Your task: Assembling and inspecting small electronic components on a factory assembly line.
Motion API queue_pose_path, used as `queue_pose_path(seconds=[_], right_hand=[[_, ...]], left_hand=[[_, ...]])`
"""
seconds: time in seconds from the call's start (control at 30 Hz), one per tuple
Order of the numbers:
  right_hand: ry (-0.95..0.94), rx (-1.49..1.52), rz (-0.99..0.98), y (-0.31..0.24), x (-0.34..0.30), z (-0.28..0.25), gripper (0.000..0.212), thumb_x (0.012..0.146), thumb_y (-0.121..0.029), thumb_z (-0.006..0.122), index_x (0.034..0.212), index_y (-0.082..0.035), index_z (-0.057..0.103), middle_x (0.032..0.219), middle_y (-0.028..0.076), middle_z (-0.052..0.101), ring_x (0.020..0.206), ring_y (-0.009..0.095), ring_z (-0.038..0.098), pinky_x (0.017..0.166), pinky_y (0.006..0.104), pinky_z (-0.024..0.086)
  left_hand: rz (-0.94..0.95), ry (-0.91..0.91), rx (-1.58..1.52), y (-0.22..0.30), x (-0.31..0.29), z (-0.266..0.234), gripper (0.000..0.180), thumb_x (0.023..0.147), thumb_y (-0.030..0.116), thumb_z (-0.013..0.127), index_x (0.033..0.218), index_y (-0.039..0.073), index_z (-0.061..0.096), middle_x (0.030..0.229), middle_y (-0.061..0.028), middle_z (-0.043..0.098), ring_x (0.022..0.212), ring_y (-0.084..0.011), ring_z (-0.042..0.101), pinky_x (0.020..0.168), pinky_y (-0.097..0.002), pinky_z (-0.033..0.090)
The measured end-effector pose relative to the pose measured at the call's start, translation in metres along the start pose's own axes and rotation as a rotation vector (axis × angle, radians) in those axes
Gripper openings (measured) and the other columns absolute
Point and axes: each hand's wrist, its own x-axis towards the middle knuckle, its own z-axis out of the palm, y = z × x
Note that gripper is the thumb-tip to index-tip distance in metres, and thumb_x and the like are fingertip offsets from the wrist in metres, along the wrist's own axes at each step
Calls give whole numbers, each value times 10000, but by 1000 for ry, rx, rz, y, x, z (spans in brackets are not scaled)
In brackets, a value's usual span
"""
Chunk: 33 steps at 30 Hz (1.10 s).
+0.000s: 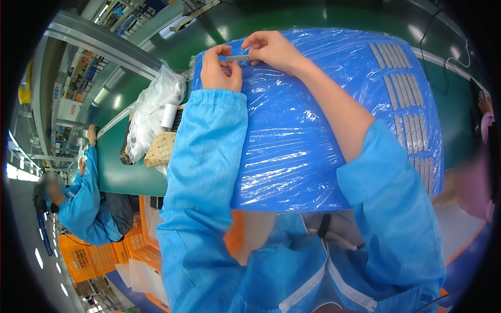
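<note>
A short grey flat strip (238,59) is held level between my two hands, above the far left part of a blue board wrapped in clear film (292,141). My left hand (219,70) pinches its left end between thumb and fingers. On the strip's right end, the fingertips of my right hand (274,52) are closed. Along the right side of the wrapped board lie several groups of similar grey strips (403,91), set side by side in rows. Small details on the held strip are too fine to make out.
A crumpled clear plastic bag (151,115), a white roll (168,116) and a tan patterned sheet (159,150) sit left of the board on the green bench (125,175). Orange crates (83,255) stand below. One co-worker (86,203) is at the left, another person's hand (485,103) far right.
</note>
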Motion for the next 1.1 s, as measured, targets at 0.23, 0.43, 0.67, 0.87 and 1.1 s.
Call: queue_pose_path(seconds=[0.23, 0.43, 0.67, 0.87, 1.1], right_hand=[[16, -26, 1, -3, 0, -1, 244, 821, -31, 599, 1054, 33, 631, 882, 104, 636, 761, 155, 652, 737, 270, 541], [20, -32, 24, -3, -1, 2, 222, 850, -22, 593, 1063, 32, 624, 932, 127, 636, 786, 168, 661, 738, 277, 558], [43, 25, 30, -3, 1, -1, 240, 849, 6, 543, 1075, 30, 619, 932, 127, 652, 837, 150, 644, 718, 250, 529], [47, -4, 35, -5, -2, -2, 262, 835, 9, 527, 1080, 28, 619, 934, 124, 658, 840, 139, 628, 721, 235, 504], [83, 155, 70, -4, 3, -1, 209, 865, -12, 554, 1057, 42, 615, 930, 130, 652, 839, 185, 661, 771, 286, 564]], left_hand=[[-7, 13, 36, 2, 0, -1, 308, 808, -28, 617, 1105, 34, 560, 1019, -80, 645, 734, -161, 623, 673, -292, 523], [-20, 13, 12, 0, -2, -2, 296, 820, -34, 601, 1105, 34, 558, 1007, -81, 653, 728, -160, 635, 666, -291, 527], [-72, -74, -60, 5, 0, -3, 283, 838, -37, 590, 1112, 25, 558, 999, -100, 683, 815, -175, 678, 696, -279, 539], [23, -107, -27, 3, -1, -3, 235, 845, -19, 598, 1071, 32, 633, 985, -97, 685, 774, -165, 667, 689, -277, 539], [-19, -41, -72, 4, 1, -2, 121, 828, 13, 651, 948, 19, 667, 897, -95, 677, 709, -186, 662, 631, -295, 533]])
